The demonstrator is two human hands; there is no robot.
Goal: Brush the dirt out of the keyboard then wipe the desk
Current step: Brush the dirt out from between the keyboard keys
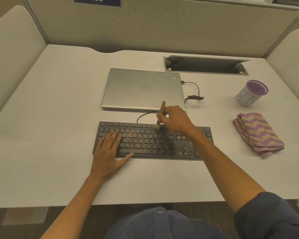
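You are early in the brushing, by the look of it. Tan crumbs (146, 138) lie thick over the middle rows of the keyboard (204, 131) and thin out toward its number pad, with a few specks on the counter (59, 100) just past the near edge. None of the wiping appears done: the folded zigzag cloth (259, 134) lies well off to the outer side of your right hand (175, 120), untouched, with the purple-rimmed cup (251, 93) beyond it.

Your right grip pinches the wooden handle of the brush (160, 116), fingers curled round it. The handle tilts away from you and the bristles touch the upper key rows just below the function keys, directly under the grip. Your forearm crosses the right part of the keyboard.

Your left hand (109, 150) lies flat, fingers spread and straight over the left-hand keys, thumb along the space bar, seemingly steadying the board. The closed laptop (141, 88) lies just beyond your right grip.
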